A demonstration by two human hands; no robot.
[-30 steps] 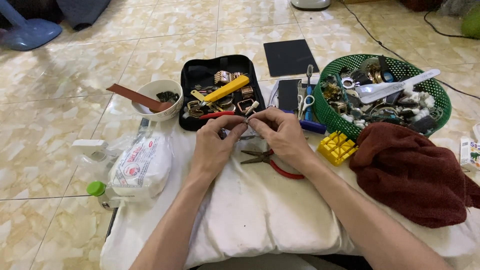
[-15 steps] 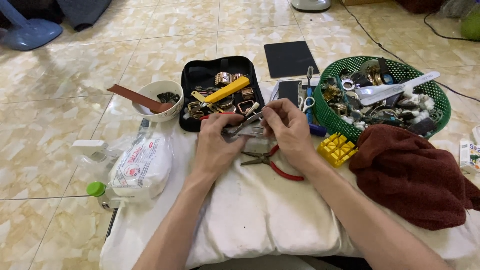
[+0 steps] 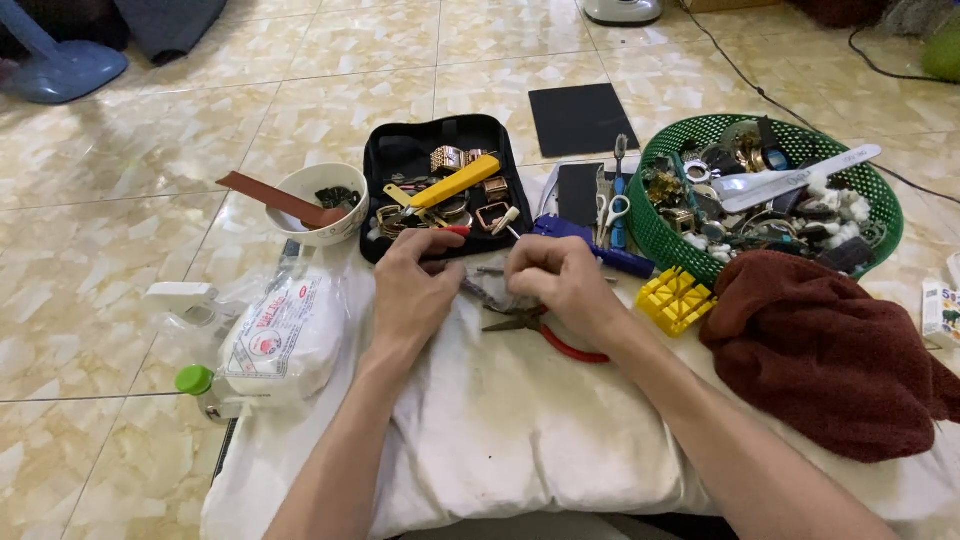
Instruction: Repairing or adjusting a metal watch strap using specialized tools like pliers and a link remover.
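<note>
My left hand (image 3: 415,283) and my right hand (image 3: 560,280) rest close together over a white pillow (image 3: 500,430), fingers curled around a small metal piece (image 3: 490,290) held between them; most of it is hidden by my fingers. Red-handled pliers (image 3: 545,330) lie on the pillow just under my right hand. Just beyond my hands sits an open black case (image 3: 400,160) holding watch parts and a yellow tool (image 3: 455,183).
A green basket (image 3: 660,230) of watch parts and a white spoon stands at right, with a dark red towel (image 3: 830,350) in front. A yellow block (image 3: 678,298), scissors (image 3: 612,200), a white bowl (image 3: 310,200), a plastic bag (image 3: 280,335) and a black pad (image 3: 580,118) surround the pillow.
Both hands have lowered toward the pillow and spread slightly apart, still working the small metal piece between them.
</note>
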